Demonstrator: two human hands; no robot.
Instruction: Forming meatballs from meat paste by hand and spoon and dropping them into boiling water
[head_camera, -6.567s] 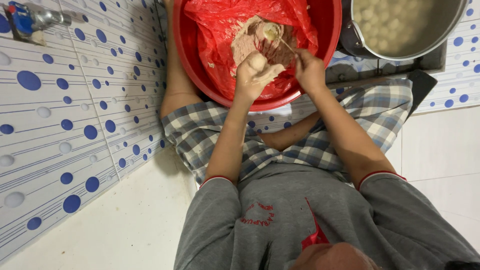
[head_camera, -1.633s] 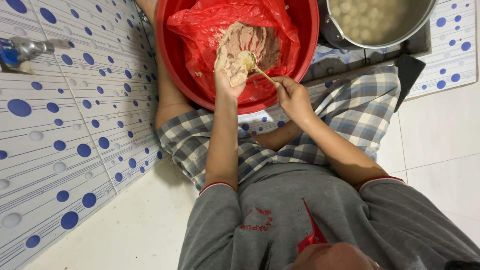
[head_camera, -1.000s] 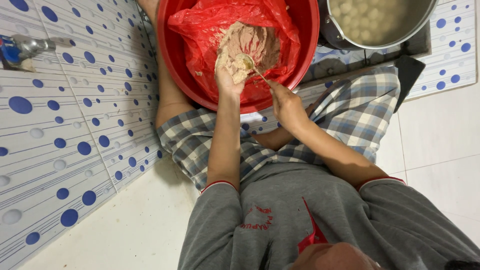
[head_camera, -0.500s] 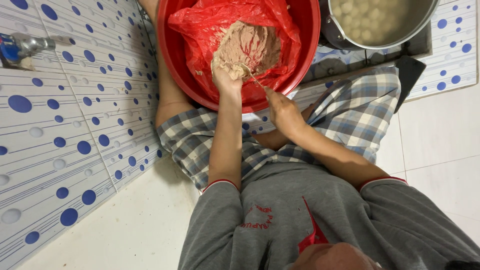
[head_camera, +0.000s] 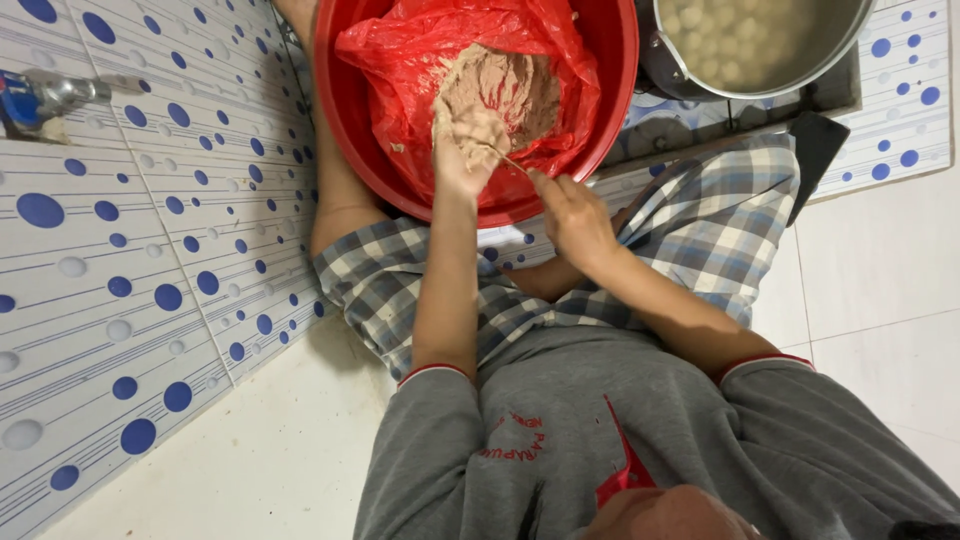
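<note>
Two bare hands at work over a red basin (head_camera: 345, 120), seen from above, person seated on the floor with knees wide.

Basin sits at 12 o'clock from the torso, lined with a red plastic bag (head_camera: 400, 60). Inside the bag, a mound of pale brown paste (head_camera: 505, 85), lying toward the basin's near side.

Left hand (head_camera: 465, 140): closed around a lump of the paste, fist smeared with it, held against the mound's near edge at about 6 o'clock of the mound. Right hand (head_camera: 570, 210): at 4 o'clock from the left hand, over the basin's near rim, fingers pinched on a thin spoon (head_camera: 508, 160) whose tip reaches the top of the left fist. Spoon bowl itself is hidden against the fist.

Metal pot (head_camera: 700, 75) at 2 o'clock from the basin, just beside it, holding many pale round balls (head_camera: 745, 40) in cloudy liquid.

Step in hand, by my reading: shaping a ball — paste squeezed up through the left fist, spoon set to take it off. Pot is already well stocked, yet plenty of paste is left in the bag.

Next move would call for a clean scoop across the top of the fist, then a carry to 2 o'clock over both rims without dropping the ball. Paste looks soft and sticky; likely to cling to the spoon.

Blue-dotted wall tiles (head_camera: 130, 260) run along 9 o'clock, with a tap (head_camera: 45, 97) at 10 o'clock. Checked shorts (head_camera: 710, 220), grey shirt (head_camera: 640, 420).
</note>
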